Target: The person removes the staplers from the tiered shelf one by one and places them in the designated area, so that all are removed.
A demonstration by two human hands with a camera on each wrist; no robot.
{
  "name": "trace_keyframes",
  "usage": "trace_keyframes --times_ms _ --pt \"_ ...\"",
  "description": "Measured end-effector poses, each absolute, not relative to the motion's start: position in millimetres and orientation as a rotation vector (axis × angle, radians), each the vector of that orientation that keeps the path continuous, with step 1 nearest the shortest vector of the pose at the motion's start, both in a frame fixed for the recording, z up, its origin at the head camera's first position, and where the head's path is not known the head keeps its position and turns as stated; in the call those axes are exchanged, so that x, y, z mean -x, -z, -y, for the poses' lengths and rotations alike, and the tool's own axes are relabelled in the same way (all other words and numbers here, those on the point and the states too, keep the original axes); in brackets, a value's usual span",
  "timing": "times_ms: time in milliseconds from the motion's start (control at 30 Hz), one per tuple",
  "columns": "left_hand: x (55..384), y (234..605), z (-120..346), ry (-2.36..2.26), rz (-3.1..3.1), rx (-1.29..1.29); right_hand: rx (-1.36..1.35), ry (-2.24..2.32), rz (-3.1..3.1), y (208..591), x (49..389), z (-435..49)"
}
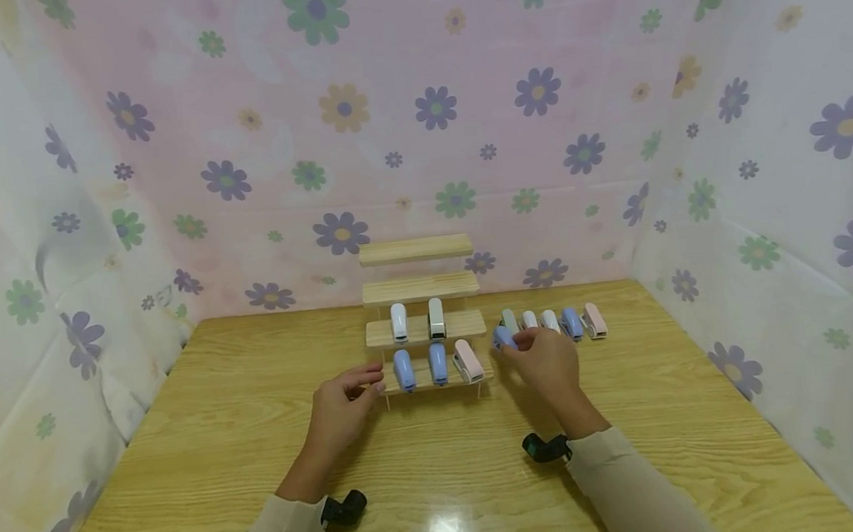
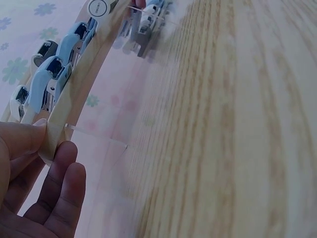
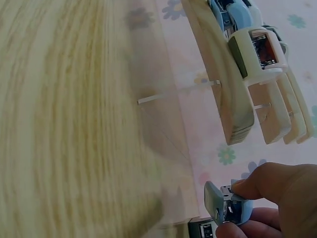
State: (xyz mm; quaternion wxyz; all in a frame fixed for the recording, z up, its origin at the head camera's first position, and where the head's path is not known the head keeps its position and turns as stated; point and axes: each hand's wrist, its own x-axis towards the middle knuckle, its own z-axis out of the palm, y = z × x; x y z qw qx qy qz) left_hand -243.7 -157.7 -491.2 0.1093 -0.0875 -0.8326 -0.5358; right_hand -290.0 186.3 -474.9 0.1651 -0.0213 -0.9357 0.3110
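Observation:
My right hand pinches a blue mini stapler between thumb and fingers, to the right of a tiered wooden display shelf. At the shelf's lowest tier, the left hand grips the left end, its thumb on top and fingers curled beneath in the left wrist view. That tier bears a blue stapler, a second blue stapler and a pink stapler set slightly askew. One tier up stand a white stapler and a grey-green stapler.
Right of the shelf, a row of staplers lies on the wooden table: a green one, two white ones, a blue one and a pink one. A flowered cloth encloses the back and sides.

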Motion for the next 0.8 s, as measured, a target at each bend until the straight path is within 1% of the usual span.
trace_keyframes --times_ms 267,800 --pt "243.9 492.3 157.9 1.567 2.46 0.251 0.131 -0.912 2.723 479.3 289.3 -183.6" --pt "244.4 492.4 157.0 1.581 2.459 0.235 0.138 -0.911 2.782 481.3 284.4 -180.4"
